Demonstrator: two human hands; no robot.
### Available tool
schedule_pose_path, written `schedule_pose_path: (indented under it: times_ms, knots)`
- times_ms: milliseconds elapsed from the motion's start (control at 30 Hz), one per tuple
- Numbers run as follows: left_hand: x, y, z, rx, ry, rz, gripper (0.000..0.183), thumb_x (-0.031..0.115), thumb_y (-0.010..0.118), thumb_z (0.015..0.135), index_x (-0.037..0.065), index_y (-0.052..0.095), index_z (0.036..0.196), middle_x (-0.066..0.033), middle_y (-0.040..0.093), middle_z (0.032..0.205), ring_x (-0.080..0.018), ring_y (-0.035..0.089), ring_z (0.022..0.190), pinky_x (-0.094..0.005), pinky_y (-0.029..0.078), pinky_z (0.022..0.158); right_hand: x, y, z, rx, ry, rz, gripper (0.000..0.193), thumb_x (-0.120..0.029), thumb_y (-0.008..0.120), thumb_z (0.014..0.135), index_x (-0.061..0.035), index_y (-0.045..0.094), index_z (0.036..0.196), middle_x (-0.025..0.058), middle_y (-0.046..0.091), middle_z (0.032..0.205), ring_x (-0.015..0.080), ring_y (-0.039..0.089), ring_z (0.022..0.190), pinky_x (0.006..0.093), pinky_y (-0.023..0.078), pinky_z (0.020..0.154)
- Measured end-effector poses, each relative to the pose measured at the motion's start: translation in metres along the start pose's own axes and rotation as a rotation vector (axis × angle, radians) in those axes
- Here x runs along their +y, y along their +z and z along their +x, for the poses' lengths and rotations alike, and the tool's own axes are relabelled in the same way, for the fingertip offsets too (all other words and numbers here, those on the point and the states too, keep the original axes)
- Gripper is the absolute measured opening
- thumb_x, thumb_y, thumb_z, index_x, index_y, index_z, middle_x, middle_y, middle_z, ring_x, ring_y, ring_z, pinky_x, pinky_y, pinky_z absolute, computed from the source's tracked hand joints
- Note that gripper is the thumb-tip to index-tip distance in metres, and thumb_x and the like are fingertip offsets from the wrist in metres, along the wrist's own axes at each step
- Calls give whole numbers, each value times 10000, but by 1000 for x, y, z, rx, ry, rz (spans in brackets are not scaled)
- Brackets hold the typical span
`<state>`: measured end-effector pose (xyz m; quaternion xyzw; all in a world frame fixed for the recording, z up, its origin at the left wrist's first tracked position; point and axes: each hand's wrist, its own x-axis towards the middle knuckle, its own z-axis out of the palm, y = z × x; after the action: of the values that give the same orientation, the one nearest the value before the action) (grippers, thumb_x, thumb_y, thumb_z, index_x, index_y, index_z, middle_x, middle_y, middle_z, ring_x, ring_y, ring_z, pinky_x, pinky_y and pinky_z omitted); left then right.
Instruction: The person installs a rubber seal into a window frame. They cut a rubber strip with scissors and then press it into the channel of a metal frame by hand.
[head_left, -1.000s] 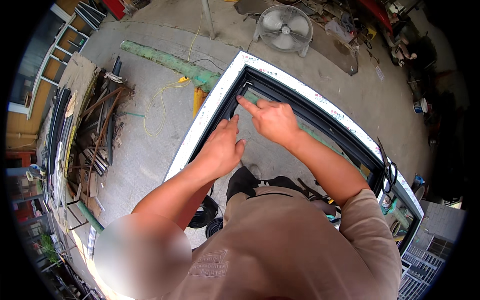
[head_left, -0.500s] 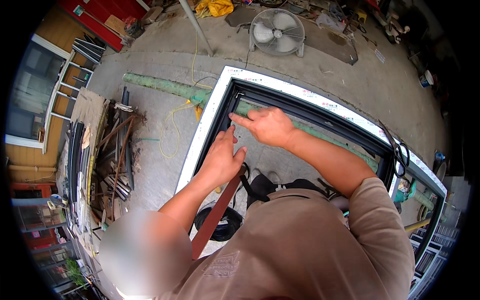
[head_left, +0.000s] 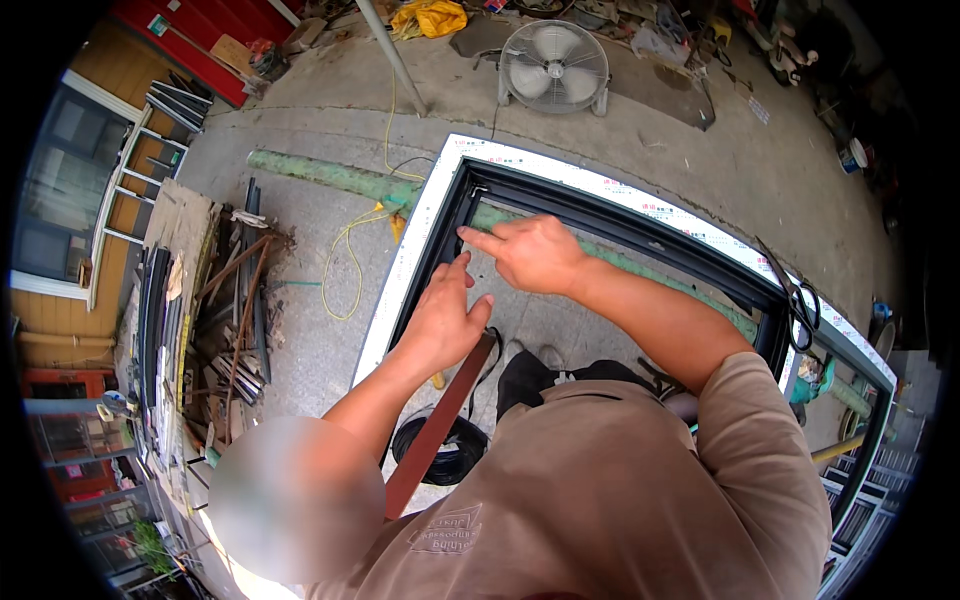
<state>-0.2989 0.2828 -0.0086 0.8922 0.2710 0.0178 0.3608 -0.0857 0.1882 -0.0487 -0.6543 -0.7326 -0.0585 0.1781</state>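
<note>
A window frame [head_left: 600, 186] with white printed film on its face and black inner channels lies in front of me. My left hand [head_left: 446, 312] rests on the inner left side, fingers stretched upward along the channel, thumb apart. Just above it, my right hand [head_left: 535, 254] presses its straight index fingertip on the same channel, the other fingers curled. Neither hand visibly holds anything; what lies beneath the fingertips is hidden. A thin black strip [head_left: 488, 362] hangs below my left hand. Scissors with black handles [head_left: 800, 312] lie on the frame's right part.
A green pipe [head_left: 325, 172] runs beneath the frame. Below my left arm are a reddish-brown bar [head_left: 440, 425] and a black coil [head_left: 462, 452]. A floor fan [head_left: 555, 68] stands beyond. Boards and scrap bars [head_left: 185, 300] are piled at left, beside a yellow cord [head_left: 345, 270].
Both hands hold nearly the same place on the frame. My torso has shifted slightly, and the dark strap-like piece near my waist no longer shows.
</note>
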Motion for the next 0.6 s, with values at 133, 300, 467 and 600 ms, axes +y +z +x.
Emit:
schedule_pose_path:
  times_ms: [133, 300, 467, 600]
  knots:
    - [0, -1, 0, -3, 2, 9, 741, 215, 730, 1031, -126, 436, 1620, -213, 643, 1278, -331, 672, 997, -432, 554, 934, -1, -3, 2, -12, 27, 23, 577, -213, 729, 922, -220, 718, 1499, 23, 712, 880, 236, 771, 809, 407, 612, 679]
    - [2, -1, -1, 0, 9, 13, 742, 230, 717, 1036, -129, 433, 1620, -231, 649, 1295, -367, 682, 1071, -447, 547, 977, -2, -4, 3, -20, 48, 36, 569, -228, 739, 912, -230, 728, 1482, 19, 707, 873, 235, 769, 793, 402, 611, 676]
    - [6, -4, -2, -14, -16, 6, 750, 224, 719, 1033, -136, 427, 1622, -246, 655, 1300, -413, 673, 1189, -465, 542, 1033, -3, -3, 3, 3, -37, -23, 587, -258, 745, 896, -256, 721, 1483, 15, 700, 866, 238, 772, 776, 390, 610, 671]
    - [5, -4, -1, -12, -10, 13, 751, 225, 719, 1032, -137, 426, 1622, -250, 657, 1300, -419, 673, 1207, -472, 538, 1052, -2, -5, 3, -8, -28, -21, 601, -258, 745, 899, -263, 709, 1499, 15, 702, 879, 238, 774, 770, 388, 611, 673]
